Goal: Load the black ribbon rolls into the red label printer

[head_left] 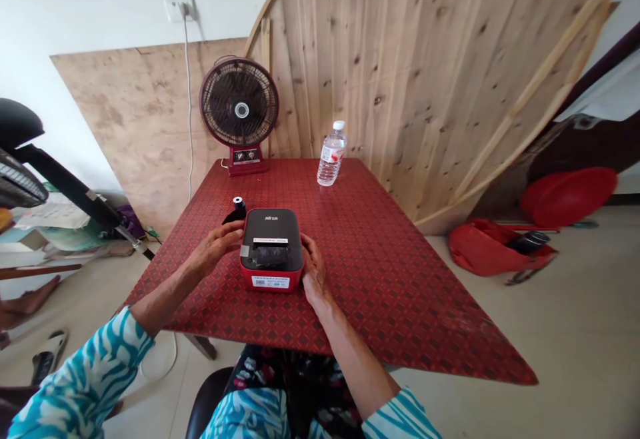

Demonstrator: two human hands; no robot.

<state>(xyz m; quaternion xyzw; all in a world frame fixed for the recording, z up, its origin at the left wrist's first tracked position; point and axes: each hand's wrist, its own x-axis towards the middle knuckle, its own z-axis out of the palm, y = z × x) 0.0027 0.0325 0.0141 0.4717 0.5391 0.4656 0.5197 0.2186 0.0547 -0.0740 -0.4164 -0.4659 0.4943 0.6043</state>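
Observation:
A compact label printer [273, 226], with a black lid and a red base, sits near the front left of the table. A white sticker with print is on its front side, and a dark strip lies in the slot on its lid. My left hand [220, 244] is at its left side, fingers stretched out with the tips at the edge. Against the right side rests my right hand [314, 271], its fingers curved along the casing and partly hidden. A small roll with a white end [238, 203] stands behind the printer's left corner, beside a dark curved piece.
The table [390, 279] has a red patterned cover. At its back are a dark red fan [241, 109] and a clear water bottle [331, 156]. Wooden boards [400, 79] lean on the wall. A red bag [483, 249] lies on the floor at right; another person's foot [35, 296] shows at left.

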